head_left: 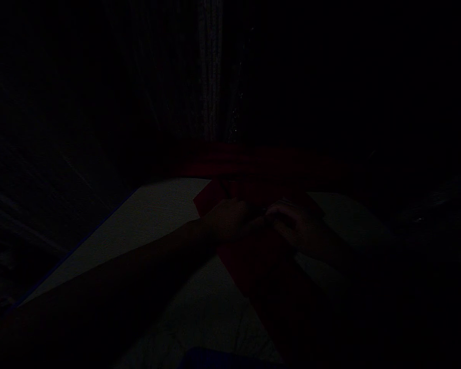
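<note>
The view is very dark. A red cloth (249,266) lies over a pale, flat surface, with one corner jutting out at its upper left. My left hand (232,218) rests on this cloth, its thumb reaching right and its fingers closed around the fabric as far as the gloom shows. Close against it, my right hand (294,223) has bent fingers that pinch at the same spot on the cloth. The fingertips of both hands meet there, and any small item between them is lost in shadow.
The pale surface (149,212) has a blue edge (96,228) along its left side. More dark red fabric (223,166) runs across behind it. Something dark blue (215,359) shows at the bottom edge. A faint upright striped shape (210,66) stands at the back.
</note>
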Action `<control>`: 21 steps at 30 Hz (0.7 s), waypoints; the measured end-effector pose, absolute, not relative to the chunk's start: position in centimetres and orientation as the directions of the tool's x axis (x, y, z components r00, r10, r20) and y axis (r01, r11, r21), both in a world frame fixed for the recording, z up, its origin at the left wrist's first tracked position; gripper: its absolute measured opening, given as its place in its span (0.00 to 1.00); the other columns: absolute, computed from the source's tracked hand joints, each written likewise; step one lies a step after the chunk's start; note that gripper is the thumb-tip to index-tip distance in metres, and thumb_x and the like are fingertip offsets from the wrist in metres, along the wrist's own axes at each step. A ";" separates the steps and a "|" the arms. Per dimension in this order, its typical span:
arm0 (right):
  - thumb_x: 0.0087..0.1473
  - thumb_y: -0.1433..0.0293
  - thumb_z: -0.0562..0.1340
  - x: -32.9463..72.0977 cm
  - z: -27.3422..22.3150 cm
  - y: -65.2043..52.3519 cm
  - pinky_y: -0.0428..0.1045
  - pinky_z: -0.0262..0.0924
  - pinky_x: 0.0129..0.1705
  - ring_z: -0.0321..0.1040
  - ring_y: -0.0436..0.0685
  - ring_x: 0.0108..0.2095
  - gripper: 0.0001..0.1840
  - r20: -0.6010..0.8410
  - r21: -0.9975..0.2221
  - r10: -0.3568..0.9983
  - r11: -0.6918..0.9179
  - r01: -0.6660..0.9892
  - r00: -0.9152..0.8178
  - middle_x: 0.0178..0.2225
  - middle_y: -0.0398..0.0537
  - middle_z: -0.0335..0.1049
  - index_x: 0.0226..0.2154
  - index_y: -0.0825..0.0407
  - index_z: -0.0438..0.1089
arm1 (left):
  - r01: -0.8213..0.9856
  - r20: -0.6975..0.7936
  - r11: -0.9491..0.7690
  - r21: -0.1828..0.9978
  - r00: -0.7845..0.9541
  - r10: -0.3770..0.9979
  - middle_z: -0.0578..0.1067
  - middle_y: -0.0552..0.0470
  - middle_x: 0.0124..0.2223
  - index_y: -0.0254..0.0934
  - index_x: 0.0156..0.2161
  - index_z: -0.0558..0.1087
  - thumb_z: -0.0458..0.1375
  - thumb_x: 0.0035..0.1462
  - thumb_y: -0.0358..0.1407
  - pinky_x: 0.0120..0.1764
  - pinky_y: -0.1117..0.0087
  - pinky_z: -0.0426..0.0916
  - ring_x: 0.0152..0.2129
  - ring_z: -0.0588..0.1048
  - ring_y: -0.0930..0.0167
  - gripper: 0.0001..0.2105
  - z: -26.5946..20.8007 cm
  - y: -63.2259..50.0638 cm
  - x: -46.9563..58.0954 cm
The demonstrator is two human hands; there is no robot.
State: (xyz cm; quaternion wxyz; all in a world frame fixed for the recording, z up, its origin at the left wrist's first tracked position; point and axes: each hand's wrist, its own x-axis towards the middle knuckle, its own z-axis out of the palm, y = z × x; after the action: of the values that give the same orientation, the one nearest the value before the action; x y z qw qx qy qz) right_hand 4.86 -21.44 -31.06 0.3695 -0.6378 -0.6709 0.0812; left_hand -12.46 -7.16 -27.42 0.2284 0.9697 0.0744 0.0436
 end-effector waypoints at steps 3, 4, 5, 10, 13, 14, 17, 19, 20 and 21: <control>0.62 0.70 0.56 4.9 -31.0 -21.5 0.57 0.59 0.51 0.67 0.57 0.46 0.08 0.382 -0.590 0.919 0.162 0.791 0.097 0.42 0.45 0.72 0.40 0.49 0.70 | 0.122 0.053 -0.878 0.463 0.985 0.165 0.83 0.49 0.42 0.40 0.50 0.79 0.45 0.72 0.53 0.33 0.71 0.62 0.35 0.81 0.67 0.25 -27.5 -7.2 -12.5; 0.61 0.70 0.56 4.9 -31.1 -21.4 0.57 0.59 0.51 0.67 0.57 0.46 0.08 0.382 -0.590 0.919 0.165 0.791 0.093 0.42 0.44 0.72 0.40 0.49 0.70 | 0.120 0.060 -0.875 0.469 0.984 0.167 0.83 0.49 0.42 0.40 0.50 0.80 0.44 0.72 0.54 0.33 0.71 0.62 0.36 0.81 0.67 0.26 -27.5 -7.2 -12.5; 0.61 0.71 0.55 5.0 -31.1 -21.4 0.57 0.58 0.51 0.67 0.57 0.46 0.07 0.383 -0.589 0.920 0.170 0.790 0.087 0.42 0.44 0.72 0.39 0.49 0.69 | 0.117 0.064 -0.871 0.477 0.984 0.167 0.83 0.49 0.41 0.40 0.50 0.80 0.44 0.72 0.55 0.33 0.71 0.62 0.36 0.81 0.67 0.27 -27.5 -7.2 -12.5; 0.59 0.75 0.55 5.2 -31.3 -21.4 0.56 0.58 0.52 0.66 0.56 0.47 0.08 0.393 -0.578 0.918 0.207 0.790 0.047 0.42 0.44 0.70 0.37 0.50 0.67 | 0.122 0.052 -0.871 0.475 0.985 0.167 0.83 0.49 0.42 0.40 0.47 0.80 0.44 0.72 0.55 0.34 0.70 0.63 0.37 0.81 0.66 0.27 -27.2 -7.4 -12.5; 0.58 0.76 0.54 5.1 -31.4 -21.3 0.55 0.58 0.51 0.66 0.56 0.46 0.07 0.393 -0.587 0.918 0.206 0.783 0.053 0.41 0.44 0.69 0.36 0.50 0.66 | 0.119 0.053 -0.869 0.481 0.985 0.164 0.83 0.48 0.43 0.40 0.48 0.80 0.45 0.72 0.54 0.34 0.71 0.63 0.37 0.81 0.66 0.26 -27.1 -7.5 -12.5; 0.58 0.76 0.54 5.0 -31.4 -21.3 0.55 0.58 0.51 0.66 0.56 0.46 0.07 0.392 -0.593 0.918 0.200 0.780 0.062 0.41 0.45 0.69 0.35 0.51 0.66 | 0.114 0.054 -0.865 0.489 0.986 0.160 0.83 0.48 0.42 0.40 0.48 0.80 0.45 0.72 0.54 0.34 0.71 0.62 0.37 0.80 0.66 0.26 -27.2 -7.5 -12.5; 0.57 0.76 0.54 4.8 -31.5 -21.3 0.55 0.59 0.50 0.66 0.55 0.46 0.07 0.398 -0.605 0.915 0.202 0.770 0.072 0.43 0.46 0.68 0.34 0.51 0.65 | 0.098 0.053 -0.822 0.561 0.987 0.154 0.81 0.51 0.37 0.38 0.44 0.79 0.47 0.70 0.54 0.33 0.73 0.63 0.33 0.78 0.69 0.25 -27.4 -7.1 -12.5; 0.56 0.77 0.53 4.9 -31.4 -21.3 0.53 0.59 0.49 0.66 0.55 0.46 0.07 0.425 -0.609 0.903 0.227 0.760 0.071 0.44 0.46 0.68 0.34 0.52 0.65 | 0.097 0.014 -0.744 0.661 0.990 0.142 0.77 0.53 0.33 0.36 0.39 0.78 0.52 0.67 0.56 0.31 0.74 0.63 0.30 0.75 0.71 0.24 -27.5 -6.7 -12.6; 0.55 0.77 0.54 5.0 -31.3 -21.4 0.53 0.59 0.47 0.67 0.54 0.44 0.07 0.444 -0.602 0.891 0.221 0.767 0.092 0.42 0.46 0.69 0.34 0.52 0.65 | 0.099 -0.011 -0.693 0.714 0.992 0.129 0.76 0.54 0.32 0.36 0.37 0.77 0.56 0.64 0.57 0.30 0.75 0.62 0.29 0.73 0.72 0.24 -27.5 -6.5 -12.6; 0.55 0.76 0.54 5.1 -31.1 -21.5 0.52 0.59 0.46 0.67 0.54 0.43 0.07 0.461 -0.590 0.877 0.190 0.784 0.134 0.41 0.46 0.69 0.35 0.51 0.66 | 0.101 -0.031 -0.640 0.762 0.992 0.119 0.75 0.55 0.31 0.35 0.36 0.76 0.59 0.61 0.57 0.29 0.75 0.62 0.28 0.72 0.73 0.23 -27.5 -6.4 -12.6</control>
State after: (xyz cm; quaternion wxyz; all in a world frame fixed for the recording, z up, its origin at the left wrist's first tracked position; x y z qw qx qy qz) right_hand 5.10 -21.50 -31.10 0.4067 -0.6339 -0.6554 0.0571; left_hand -12.63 -6.40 -27.49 0.4200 0.9054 0.0608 0.0109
